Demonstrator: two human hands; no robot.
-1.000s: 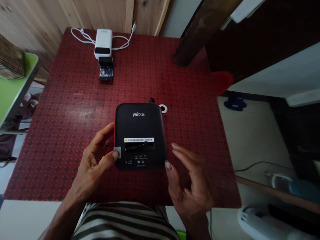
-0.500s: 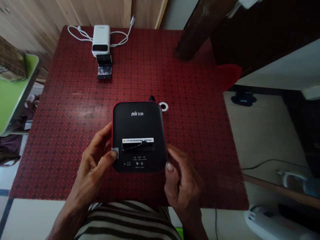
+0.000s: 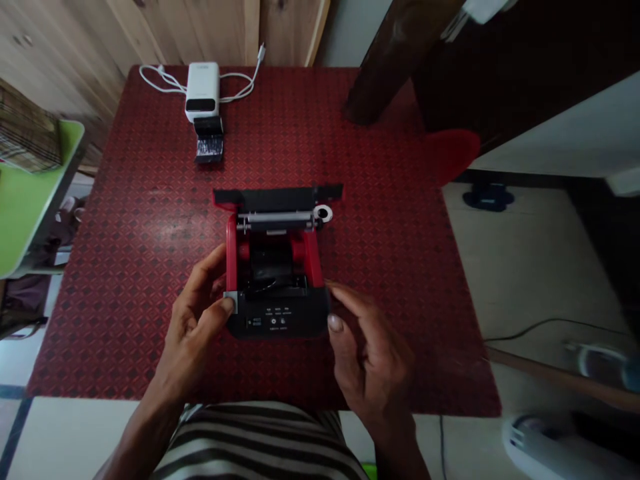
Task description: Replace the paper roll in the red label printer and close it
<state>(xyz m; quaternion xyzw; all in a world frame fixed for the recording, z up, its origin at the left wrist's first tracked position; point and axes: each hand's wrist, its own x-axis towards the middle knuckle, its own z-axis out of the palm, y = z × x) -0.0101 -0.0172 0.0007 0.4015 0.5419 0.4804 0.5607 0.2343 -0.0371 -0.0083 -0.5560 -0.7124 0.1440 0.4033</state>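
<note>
A black-and-red receipt printer [image 3: 280, 313] rests on the table with its lid [image 3: 277, 199] swung up and back. Inside the red-walled bay lies a dark roll [image 3: 271, 262], below a grey roller [image 3: 275, 217] on the raised lid. My left hand [image 3: 197, 327] grips the printer's left side, its thumb pressed at the grey tab [image 3: 231, 302] on the front left corner. My right hand [image 3: 367, 347] holds the right side, with fingers along the edge and thumb by the front right corner. Some of its fingertips are hidden.
A white power bank [image 3: 203, 90] with a white cable stands at the table's [image 3: 125, 267] far left, a crumpled black strip [image 3: 209, 141] before it. A white ring-shaped piece [image 3: 324, 213] lies right of the printer lid. A dark post [image 3: 377, 73] rises at the back.
The printer's lid has opened, swinging up and away from me and showing the roll bay. Both hands have stayed at the printer's sides.
</note>
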